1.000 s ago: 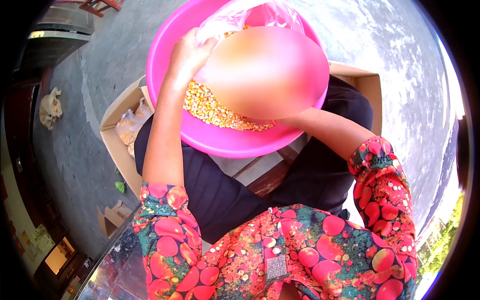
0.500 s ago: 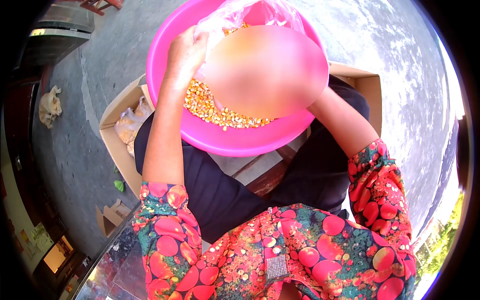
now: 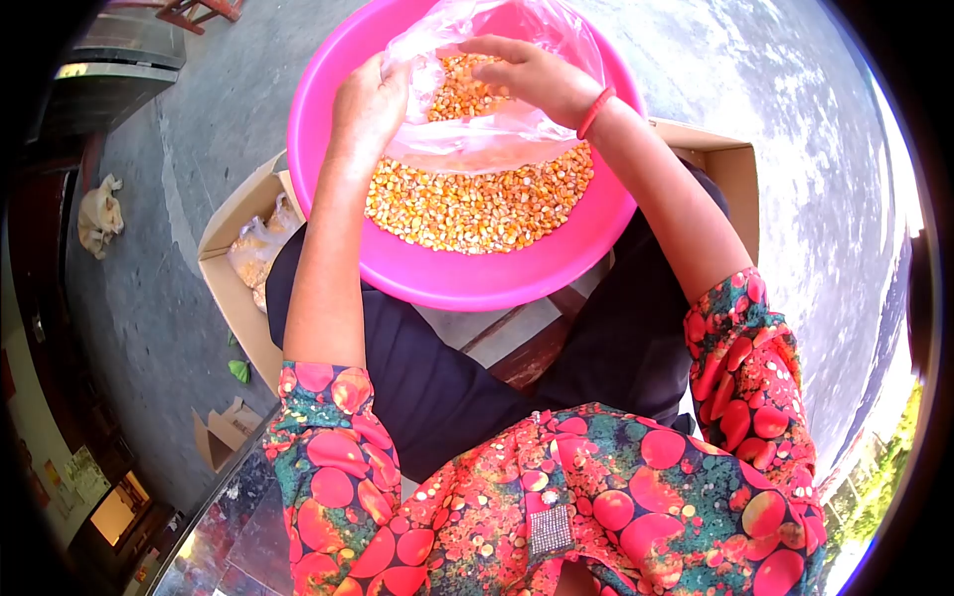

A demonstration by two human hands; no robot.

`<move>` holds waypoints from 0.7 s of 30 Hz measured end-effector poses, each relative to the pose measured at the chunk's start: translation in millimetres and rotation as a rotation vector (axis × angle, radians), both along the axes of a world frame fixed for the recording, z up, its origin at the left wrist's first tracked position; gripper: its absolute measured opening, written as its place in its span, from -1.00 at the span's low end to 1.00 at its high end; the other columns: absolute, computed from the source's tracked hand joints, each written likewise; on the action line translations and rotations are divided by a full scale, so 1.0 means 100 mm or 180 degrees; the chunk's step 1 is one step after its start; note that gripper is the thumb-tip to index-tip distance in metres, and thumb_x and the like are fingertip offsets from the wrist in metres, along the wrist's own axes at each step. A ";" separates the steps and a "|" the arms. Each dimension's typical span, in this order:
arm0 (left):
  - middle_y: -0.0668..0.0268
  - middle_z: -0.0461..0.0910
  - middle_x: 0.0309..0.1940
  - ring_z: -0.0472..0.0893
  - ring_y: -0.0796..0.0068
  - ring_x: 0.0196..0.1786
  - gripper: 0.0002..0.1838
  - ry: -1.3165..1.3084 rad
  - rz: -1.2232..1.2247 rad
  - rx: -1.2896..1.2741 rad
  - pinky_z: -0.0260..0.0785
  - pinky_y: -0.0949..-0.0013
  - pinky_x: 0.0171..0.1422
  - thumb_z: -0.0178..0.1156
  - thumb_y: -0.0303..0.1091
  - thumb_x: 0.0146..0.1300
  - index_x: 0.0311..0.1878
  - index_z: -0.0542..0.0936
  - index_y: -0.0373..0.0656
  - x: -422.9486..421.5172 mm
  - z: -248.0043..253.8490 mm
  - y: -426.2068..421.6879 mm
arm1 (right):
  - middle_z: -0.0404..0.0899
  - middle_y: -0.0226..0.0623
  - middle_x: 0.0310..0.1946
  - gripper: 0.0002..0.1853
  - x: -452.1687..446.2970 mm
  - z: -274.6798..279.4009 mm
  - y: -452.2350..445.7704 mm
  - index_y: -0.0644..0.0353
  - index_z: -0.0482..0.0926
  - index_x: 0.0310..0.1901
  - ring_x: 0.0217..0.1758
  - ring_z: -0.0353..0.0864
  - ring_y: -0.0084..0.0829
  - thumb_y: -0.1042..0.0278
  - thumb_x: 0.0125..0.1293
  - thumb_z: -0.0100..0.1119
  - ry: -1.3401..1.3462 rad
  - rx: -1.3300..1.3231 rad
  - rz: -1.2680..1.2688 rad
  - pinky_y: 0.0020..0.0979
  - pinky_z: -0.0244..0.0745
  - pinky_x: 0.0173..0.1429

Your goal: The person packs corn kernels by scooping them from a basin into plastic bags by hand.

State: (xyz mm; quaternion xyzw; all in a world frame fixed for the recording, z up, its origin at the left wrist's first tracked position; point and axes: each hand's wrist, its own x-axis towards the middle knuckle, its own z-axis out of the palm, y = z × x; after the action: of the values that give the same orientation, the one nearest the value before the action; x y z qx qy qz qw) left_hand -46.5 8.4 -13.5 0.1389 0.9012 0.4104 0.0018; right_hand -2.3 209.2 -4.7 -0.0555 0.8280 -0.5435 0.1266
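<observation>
A bright pink basin point(image 3: 467, 283) rests over my lap with loose orange-yellow corn kernels point(image 3: 477, 214) in its near half. Inside it lies a clear plastic bag point(image 3: 477, 149), its mouth spread, with more kernels showing within. My left hand point(image 3: 370, 107) is closed on the bag's left edge, thumb and fingers pinching the film. Over the bag's opening reaches my right hand point(image 3: 532, 79), fingers stretched and apart, nothing visibly held. A red band circles the right wrist.
Cardboard boxes flank my legs; the left box point(image 3: 227, 233) holds a plastic bag of yellowish pieces point(image 3: 260, 243). A pale crumpled bag point(image 3: 100, 216) lies on the grey floor. Part of a wooden stool point(image 3: 199, 12) shows at top left.
My right forearm has moved up and forward, and the hand now shows over the bag. Earlier, a blurred patch hid that area. My left hand keeps its hold on the bag.
</observation>
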 end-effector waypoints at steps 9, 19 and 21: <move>0.03 0.60 -0.13 0.59 0.17 -0.05 -0.59 0.0059 0.0127 -0.0163 0.39 0.25 0.06 0.15 -0.16 0.17 -0.03 0.55 -0.28 -0.08 -0.04 -0.08 | 0.63 -0.34 -0.32 -0.76 0.26 0.32 -0.05 0.18 0.60 -0.13 -0.33 0.59 -0.49 0.29 0.20 0.13 -0.0542 -0.0525 0.1388 -0.47 0.52 -0.31; 0.13 0.35 0.18 0.27 -0.02 0.28 -0.75 0.1652 -0.1078 -0.0304 0.08 0.07 0.35 0.29 -0.41 -0.11 -0.29 0.71 0.12 0.22 0.46 0.19 | 0.42 0.02 0.03 -0.57 0.74 -0.40 -0.55 0.11 0.45 0.09 0.01 0.53 -0.02 0.26 0.15 0.13 0.1024 0.1985 0.1736 -0.13 0.43 0.08; 0.12 0.35 0.19 0.24 -0.02 0.31 -0.87 0.1651 -0.1176 -0.0477 0.01 0.05 0.39 0.29 -0.39 -0.10 -0.42 0.72 0.06 0.23 0.43 0.19 | 0.39 0.04 0.05 -0.57 0.75 -0.47 -0.58 0.10 0.43 0.10 0.01 0.53 -0.01 0.26 0.16 0.12 0.1189 0.2177 0.1829 -0.14 0.43 0.08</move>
State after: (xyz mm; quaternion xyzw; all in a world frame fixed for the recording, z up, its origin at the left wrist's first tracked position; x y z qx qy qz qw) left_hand -23.7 27.4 29.8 0.3995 0.8589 0.2866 -0.1432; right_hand 72.3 151.1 -51.7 -0.3338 0.9189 -0.1638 0.1317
